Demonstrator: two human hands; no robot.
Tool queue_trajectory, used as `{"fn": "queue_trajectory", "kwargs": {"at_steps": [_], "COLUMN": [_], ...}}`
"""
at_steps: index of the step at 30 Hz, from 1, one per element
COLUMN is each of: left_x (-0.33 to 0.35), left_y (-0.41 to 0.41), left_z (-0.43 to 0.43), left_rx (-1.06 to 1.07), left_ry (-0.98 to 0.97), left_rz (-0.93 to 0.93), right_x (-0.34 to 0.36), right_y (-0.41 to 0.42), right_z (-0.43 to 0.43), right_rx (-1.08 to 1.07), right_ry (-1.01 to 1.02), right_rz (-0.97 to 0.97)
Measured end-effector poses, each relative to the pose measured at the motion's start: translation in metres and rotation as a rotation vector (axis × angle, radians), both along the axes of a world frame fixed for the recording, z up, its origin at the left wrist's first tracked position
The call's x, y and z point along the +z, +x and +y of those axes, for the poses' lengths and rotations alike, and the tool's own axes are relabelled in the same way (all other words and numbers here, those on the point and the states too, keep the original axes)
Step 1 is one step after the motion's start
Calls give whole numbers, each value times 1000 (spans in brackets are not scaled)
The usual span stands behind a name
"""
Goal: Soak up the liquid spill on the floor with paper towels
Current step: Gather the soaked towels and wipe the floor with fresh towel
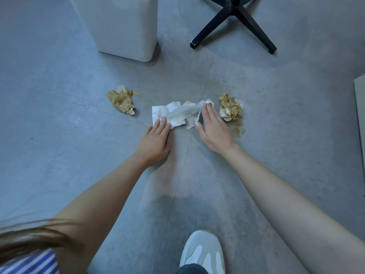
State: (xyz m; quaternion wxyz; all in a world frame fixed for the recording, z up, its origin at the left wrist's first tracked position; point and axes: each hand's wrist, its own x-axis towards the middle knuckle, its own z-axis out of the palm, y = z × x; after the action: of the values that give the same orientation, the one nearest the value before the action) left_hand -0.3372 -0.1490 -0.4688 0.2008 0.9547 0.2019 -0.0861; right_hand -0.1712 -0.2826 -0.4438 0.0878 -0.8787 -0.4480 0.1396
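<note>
Top edge crops chair base (235, 22) and white bin (118, 26).

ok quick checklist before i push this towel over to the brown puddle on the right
1. Both hands on the towel: left hand presses its near left corner, right hand lies flat on its right end. Ok.
2. White paper towel can absorb more: mostly white. Ok.
3. Spill soaked up: brown liquid lies just right of the right hand. Not ok.
4. Used towels cleared: left soaked wad and right soaked wad lie on the floor. Not ok.
5. Floor under the towel dry: hidden. Cannot tell.
</note>
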Motion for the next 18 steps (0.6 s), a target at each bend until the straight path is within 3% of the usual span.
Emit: {"fn": "queue_trajectory", "kwargs": {"at_steps": [3, 6, 11, 15, 18], "left_x": [1, -2, -4, -4, -9], "left_y": [-3, -9, -17, -22, -28], "left_z": [-4, -4, 1, 8, 17], "left_rx": [-47, -97, -117, 79, 231], "left_ry": [1, 30, 48, 48, 16], "left_rz": [9, 16, -38, -58, 26], "right_x": [3, -3, -15, -16, -16], "right_y": [-4, -14, -22, -32, -36], "right_z": [21, 32, 37, 49, 64], "right_rx": [79, 179, 171, 98, 126], "right_ry": [2, -149, -280, -109, -76], "right_rz": [68, 128, 109, 97, 78]}}
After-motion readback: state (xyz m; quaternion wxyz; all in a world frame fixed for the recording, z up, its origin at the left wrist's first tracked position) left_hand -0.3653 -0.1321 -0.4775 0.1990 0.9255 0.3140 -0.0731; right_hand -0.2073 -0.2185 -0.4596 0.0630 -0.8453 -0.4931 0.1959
